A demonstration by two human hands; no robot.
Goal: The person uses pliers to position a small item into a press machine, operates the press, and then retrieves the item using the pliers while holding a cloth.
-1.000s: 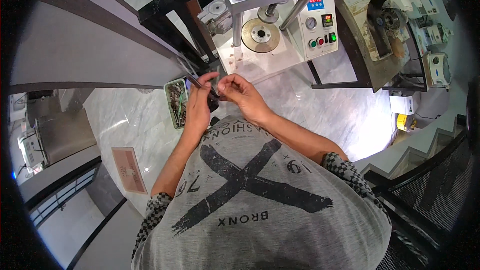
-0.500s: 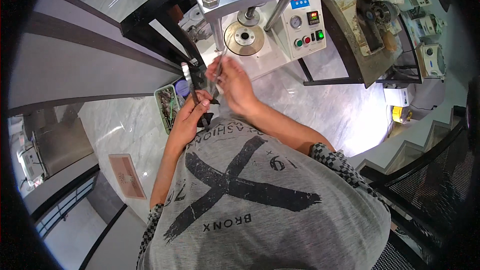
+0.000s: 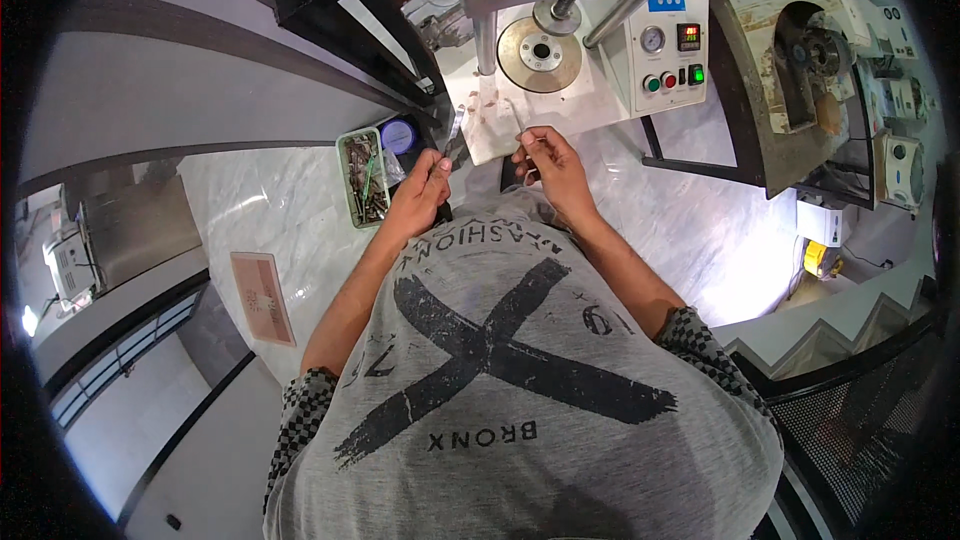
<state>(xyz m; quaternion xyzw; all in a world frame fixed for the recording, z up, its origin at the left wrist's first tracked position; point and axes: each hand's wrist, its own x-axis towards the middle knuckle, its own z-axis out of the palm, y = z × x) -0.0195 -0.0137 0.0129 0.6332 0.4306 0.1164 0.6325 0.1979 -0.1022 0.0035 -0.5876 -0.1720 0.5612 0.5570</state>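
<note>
Our left hand [image 3: 418, 192] has its fingers curled closed around what looks like a flat, dark tool [image 3: 457, 128], its shiny end pointing away from us; the covered part we cannot make out. Our right hand [image 3: 558, 172] pinches a thin grey rod [image 3: 517, 120] between thumb and fingertips, with its far end over the near corner of a press's white base [image 3: 495, 137]. The two hands are apart.

Beyond them, a round metal plate [image 3: 552, 77] with a central hole sits on that base, near a raised pressing foot [image 3: 557, 17]. Reddish-brown flecks [image 3: 482, 102] lie to the plate's left. To our left is a green tray [image 3: 343, 176] of small metal pieces, beside a purple lid [image 3: 398, 135].

As for progress, we judge that the press is powered, since its green switch [image 3: 697, 74] glows, and that both tools are in hand. Nothing visible shows finished work, and how much remains we cannot tell.
</note>
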